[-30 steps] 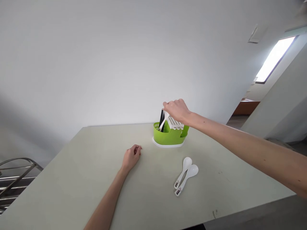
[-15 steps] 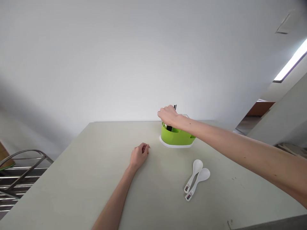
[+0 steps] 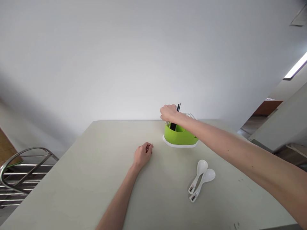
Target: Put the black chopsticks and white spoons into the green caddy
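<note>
At the back of the table stands a green utensil holder on a white base. Black chopsticks rise from it, and a broad black piece shows inside. My right hand is closed above the holder's left end, knuckles up; its fingertips are hidden, and a bit of white shows just below them. My left hand rests on the table to the left of the holder, its fingers curled in with nothing visible in them. Nearer me, two white spoons lie side by side, bowls away from me.
The pale table reaches back to a plain wall. A metal rack stands beyond the table's left edge. My right forearm crosses above the table's right side.
My right hand has risen slightly and moved a little left relative to the holder, showing more of the chopsticks. The view has shifted, so everything sits farther right. My left hand stays curled.
</note>
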Motion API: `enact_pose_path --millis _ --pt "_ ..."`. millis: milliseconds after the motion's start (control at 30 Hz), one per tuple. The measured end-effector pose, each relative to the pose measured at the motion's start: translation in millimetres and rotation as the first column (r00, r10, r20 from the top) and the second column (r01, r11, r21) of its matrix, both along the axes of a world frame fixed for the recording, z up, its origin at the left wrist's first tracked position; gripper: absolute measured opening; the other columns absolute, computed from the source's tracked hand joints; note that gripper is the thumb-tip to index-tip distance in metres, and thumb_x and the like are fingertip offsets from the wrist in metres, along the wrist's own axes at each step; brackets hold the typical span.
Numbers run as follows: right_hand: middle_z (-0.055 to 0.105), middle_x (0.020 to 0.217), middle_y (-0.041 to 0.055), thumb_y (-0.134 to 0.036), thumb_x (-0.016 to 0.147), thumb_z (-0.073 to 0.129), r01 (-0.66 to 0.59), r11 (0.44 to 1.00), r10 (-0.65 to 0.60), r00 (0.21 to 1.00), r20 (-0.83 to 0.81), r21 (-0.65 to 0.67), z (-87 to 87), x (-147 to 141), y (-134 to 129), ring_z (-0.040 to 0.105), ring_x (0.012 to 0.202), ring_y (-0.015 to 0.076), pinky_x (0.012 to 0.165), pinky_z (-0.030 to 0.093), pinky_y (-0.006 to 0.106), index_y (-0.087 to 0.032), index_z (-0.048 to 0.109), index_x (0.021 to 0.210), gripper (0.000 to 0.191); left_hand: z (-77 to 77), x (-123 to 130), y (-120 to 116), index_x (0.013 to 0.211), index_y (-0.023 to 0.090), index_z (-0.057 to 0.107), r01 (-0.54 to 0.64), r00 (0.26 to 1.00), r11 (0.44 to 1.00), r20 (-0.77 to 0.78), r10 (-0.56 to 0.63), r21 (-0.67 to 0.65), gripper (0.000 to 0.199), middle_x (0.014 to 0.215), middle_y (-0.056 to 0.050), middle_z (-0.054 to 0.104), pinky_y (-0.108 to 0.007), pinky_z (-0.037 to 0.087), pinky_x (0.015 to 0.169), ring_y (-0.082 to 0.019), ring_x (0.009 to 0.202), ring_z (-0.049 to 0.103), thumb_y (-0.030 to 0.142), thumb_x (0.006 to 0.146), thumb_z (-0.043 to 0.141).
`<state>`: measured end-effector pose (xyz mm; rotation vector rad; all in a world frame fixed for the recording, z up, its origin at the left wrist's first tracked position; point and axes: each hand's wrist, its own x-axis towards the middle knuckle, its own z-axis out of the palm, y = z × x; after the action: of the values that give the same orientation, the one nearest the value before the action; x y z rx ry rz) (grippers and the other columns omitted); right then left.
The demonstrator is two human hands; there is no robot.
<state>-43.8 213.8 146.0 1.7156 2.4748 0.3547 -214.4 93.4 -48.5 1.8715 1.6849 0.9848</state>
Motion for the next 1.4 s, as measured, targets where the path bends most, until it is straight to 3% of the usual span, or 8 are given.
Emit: enact_pose_path --millis 200,400,633,767,900,1100,1233,1400 --pt "0.077 0.095 0.0168 -0.045 0.104 0.049 0.037 0.999 -0.041 0.989 -0.142 -0.030 1.2 19.7 2.2 0.073 0.098 0.0302 0.085 0.050 0.039 -0.015 0.077 0.109 0.041 0.6 0.0 0.9 0.092 0.025 0.069 0.008 1.000 1.000 0.000 -0.008 -0.003 0.032 0.071 -0.001 0.072 -0.031 0.043 0.067 -0.019 0.067 0.063 0.044 0.099 0.045" --pt "0.077 0.074 0.0048 -0.039 0.107 0.043 -0.021 0.999 0.012 0.965 -0.263 -0.032 21.2 54.3 -18.6 0.072 0.084 0.0229 0.075 0.049 0.032 -0.022 0.071 0.116 0.034 1.2 -0.1 2.1 0.089 0.025 0.068 0.001 1.000 1.000 -0.002 -0.001 0.000 0.031 0.069 0.000 0.070 -0.030 0.042 0.066 -0.018 0.064 0.061 0.046 0.098 0.046" --pt "0.078 0.076 -0.0009 -0.031 0.099 0.052 -0.140 0.990 0.135 0.930 -0.342 0.011 21.5 118.7 -72.4 0.070 0.069 0.0188 0.064 0.042 0.028 -0.026 0.070 0.088 0.022 3.6 1.5 3.0 0.090 0.025 0.068 0.003 1.000 1.000 -0.021 -0.004 -0.013 0.033 0.070 0.001 0.069 -0.031 0.043 0.067 -0.018 0.064 0.060 0.048 0.098 0.045" --pt "0.075 0.070 -0.0023 -0.030 0.099 0.051 -0.270 0.960 0.236 0.926 -0.294 -0.079 -2.4 155.5 -111.1 0.064 0.057 0.0160 0.063 0.040 0.029 -0.027 0.070 0.089 0.022 5.2 2.6 3.0 0.090 0.025 0.068 0.006 0.999 1.000 -0.050 -0.005 0.003 0.033 0.069 0.001 0.069 -0.030 0.042 0.067 -0.018 0.064 0.059 0.048 0.097 0.045" --pt "0.075 0.075 0.0017 -0.031 0.101 0.045 -0.371 0.915 0.349 0.924 -0.154 -0.157 -41.6 186.7 -143.7 0.067 0.064 0.0198 0.062 0.039 0.031 -0.027 0.071 0.102 0.027 8.6 3.5 1.6 0.091 0.025 0.067 0.016 0.997 1.000 -0.077 -0.017 -0.002 0.034 0.069 0.002 0.068 -0.030 0.042 0.066 -0.018 0.064 0.059 0.049 0.098 0.044" --pt "0.075 0.118 0.0129 -0.042 0.101 0.048 -0.144 0.957 0.097 0.977 -0.190 -0.250 -107.6 217.8 -158.3 0.073 0.101 0.0315 0.076 0.050 0.039 -0.025 0.064 0.126 0.035 9.2 4.6 2.7 0.091 0.025 0.068 0.021 0.996 1.000 -0.082 -0.019 0.019 0.034 0.069 0.002 0.069 -0.030 0.043 0.068 -0.019 0.065 0.060 0.050 0.097 0.045" --pt "0.078 0.109 0.0131 -0.034 0.098 0.053 -0.038 0.943 -0.087 0.930 -0.356 -0.330 -136.2 222.0 -155.2 0.072 0.104 0.0333 0.079 0.051 0.042 -0.023 0.067 0.120 0.029 5.6 3.9 4.3 0.091 0.025 0.068 0.029 0.996 0.999 -0.080 -0.027 0.028 0.034 0.069 0.002 0.068 -0.030 0.044 0.069 -0.018 0.064 0.059 0.050 0.097 0.045" --pt "0.080 0.096 0.0090 -0.020 0.089 0.062 -0.007 0.937 -0.164 0.873 -0.459 -0.348 -150.1 212.4 -141.9 0.075 0.094 0.0294 0.068 0.051 0.035 -0.025 0.073 0.096 0.014 5.6 3.1 3.4 0.091 0.025 0.068 0.031 0.997 0.999 -0.079 -0.028 0.038 0.034 0.069 0.002 0.069 -0.030 0.044 0.068 -0.018 0.065 0.060 0.049 0.097 0.045"
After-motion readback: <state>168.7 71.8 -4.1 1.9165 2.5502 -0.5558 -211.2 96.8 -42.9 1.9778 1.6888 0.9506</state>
